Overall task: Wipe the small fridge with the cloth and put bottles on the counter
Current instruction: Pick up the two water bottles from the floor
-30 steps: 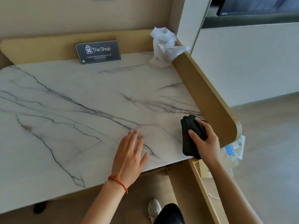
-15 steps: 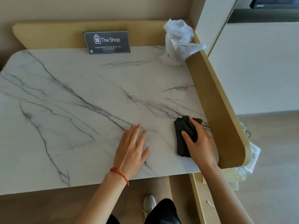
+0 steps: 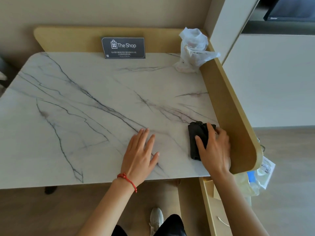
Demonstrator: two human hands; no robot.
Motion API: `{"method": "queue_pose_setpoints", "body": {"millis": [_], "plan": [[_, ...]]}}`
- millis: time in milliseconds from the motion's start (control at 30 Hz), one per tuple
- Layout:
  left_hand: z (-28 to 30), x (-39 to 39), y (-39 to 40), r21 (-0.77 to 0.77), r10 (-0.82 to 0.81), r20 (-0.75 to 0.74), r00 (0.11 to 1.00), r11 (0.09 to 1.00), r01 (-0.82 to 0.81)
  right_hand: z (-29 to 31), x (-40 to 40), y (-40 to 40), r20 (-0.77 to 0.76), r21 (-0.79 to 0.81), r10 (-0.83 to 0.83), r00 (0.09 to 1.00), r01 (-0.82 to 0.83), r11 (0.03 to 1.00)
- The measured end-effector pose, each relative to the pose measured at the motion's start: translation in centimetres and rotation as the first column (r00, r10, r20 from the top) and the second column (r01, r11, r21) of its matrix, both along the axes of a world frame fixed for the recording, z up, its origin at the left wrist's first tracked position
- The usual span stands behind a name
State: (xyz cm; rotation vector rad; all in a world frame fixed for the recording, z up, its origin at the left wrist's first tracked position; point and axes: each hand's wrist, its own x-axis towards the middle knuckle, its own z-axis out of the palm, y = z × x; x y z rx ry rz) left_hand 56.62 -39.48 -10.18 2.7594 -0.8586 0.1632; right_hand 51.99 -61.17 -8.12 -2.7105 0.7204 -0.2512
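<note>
A folded black cloth (image 3: 196, 138) lies on the white marble counter (image 3: 85, 108) near its right front corner. My right hand (image 3: 214, 149) presses down on the cloth, fingers over its right half, close to the tan side wall (image 3: 237, 120). My left hand (image 3: 140, 155) rests flat on the marble with fingers spread, a red string bracelet on the wrist, a hand's width left of the cloth. No fridge and no bottles are in view.
A dark "The Shop" sign (image 3: 123, 47) leans on the tan back panel. A crumpled white plastic bag (image 3: 193, 48) sits in the back right corner. Plastic packets (image 3: 257, 178) hang beyond the right wall's end. A white shoe (image 3: 156, 218) shows on the floor below.
My right hand has slid the black cloth further onto the counter, away from the front edge. The left hand stays flat in place. The view has tilted to show more of the counter's back.
</note>
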Motion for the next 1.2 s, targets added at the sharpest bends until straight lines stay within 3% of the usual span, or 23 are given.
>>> {"method": "queue_pose_setpoints", "body": {"millis": [233,700,1000,1200], "plan": [[0.9,-0.8,4.7,-0.042,0.051,0.022,0.998,0.998,-0.050,1.6,-0.7,5.6,0.150,-0.056,0.161,0.975,-0.154,0.986],[1.1,-3.7,26.3,-0.030,0.375,-0.019,0.927,0.926,-0.375,1.8,1.3,28.7,0.057,-0.004,0.575,0.816,-0.576,0.817],[-0.1,-9.3,41.0,-0.015,0.658,-0.043,0.752,0.752,-0.659,1.2,1.9,43.7,0.033,0.034,0.793,0.608,-0.794,0.607],[-1.5,-13.8,47.1,-0.025,0.829,-0.060,0.556,0.555,-0.831,0.4,2.2,51.3,-0.033,0.053,0.924,0.381,-0.922,0.383]]}}
